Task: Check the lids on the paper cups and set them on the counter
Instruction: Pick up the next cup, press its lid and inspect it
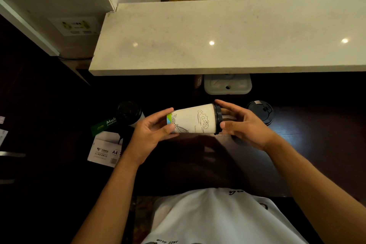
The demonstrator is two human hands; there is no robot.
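Over at nine o'clock, on the dark lower worktop (287, 154), a white box of A4 paper (105, 149) lies with a green strip (103, 125) across its far end. Just past it, toward ten o'clock of the hands, a paper cup with a black lid (128, 113) stands upright.

Dead centre, the person holds a white paper cup (193, 119) on its side above the worktop, its base pointing to nine o'clock and its black lid (217, 119) to three o'clock. Line drawings of waves and clouds run along its wall, and a green and blue band circles the base.

The left hand (152, 133) grips the base end, fingers and thumb curled round it. The right hand (244, 125) cups the lid end, thumb at the lid's near edge and fingers curved over its far side, touching the rim.

At two o'clock of the right hand, another black-lidded cup (260, 112) stands on the worktop, seen from above. At twelve o'clock, a pale plastic container (227, 85) sits half under the edge of the pale stone counter (217, 35), which stretches across the far side and carries three glints of ceiling light. At six o'clock the person's white shirt (217, 218) fills the near edge.
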